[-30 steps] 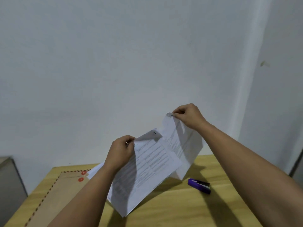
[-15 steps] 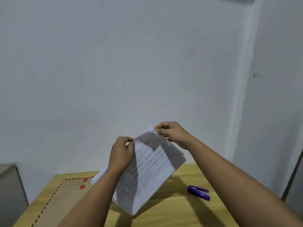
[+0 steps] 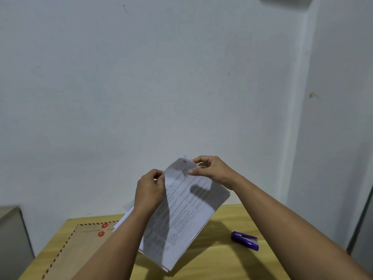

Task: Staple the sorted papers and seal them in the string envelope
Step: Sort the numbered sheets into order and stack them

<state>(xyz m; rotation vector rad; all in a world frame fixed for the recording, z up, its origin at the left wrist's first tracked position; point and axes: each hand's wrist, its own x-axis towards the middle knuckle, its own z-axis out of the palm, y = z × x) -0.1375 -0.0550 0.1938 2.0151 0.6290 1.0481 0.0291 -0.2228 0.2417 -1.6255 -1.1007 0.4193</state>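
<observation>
At the far left I see a grey cabinet [image 3: 12, 235] standing beside the desk [image 3: 222, 265], whose pale wood top fills the lower part of the view. On the left part of the desk lies the string envelope [image 3: 80, 249], brown with a red-and-dark dashed border and two red discs near its top edge; it lies flat, and its right part is hidden behind my left forearm. Next comes my left hand [image 3: 150, 190], raised above the desk, its fingers and thumb curled and pinching the upper left edge of the papers [image 3: 181, 215]. The papers are a stack of printed white sheets held tilted in the air, the lower corner hanging down toward the desk; I cannot tell whether it touches the wood. My right hand [image 3: 214, 170] grips the top right corner of the stack, thumb on the front sheet, fingers curled behind. Further right, a purple stapler [image 3: 245, 240] rests on the desk, well apart from the papers and from both hands.
</observation>
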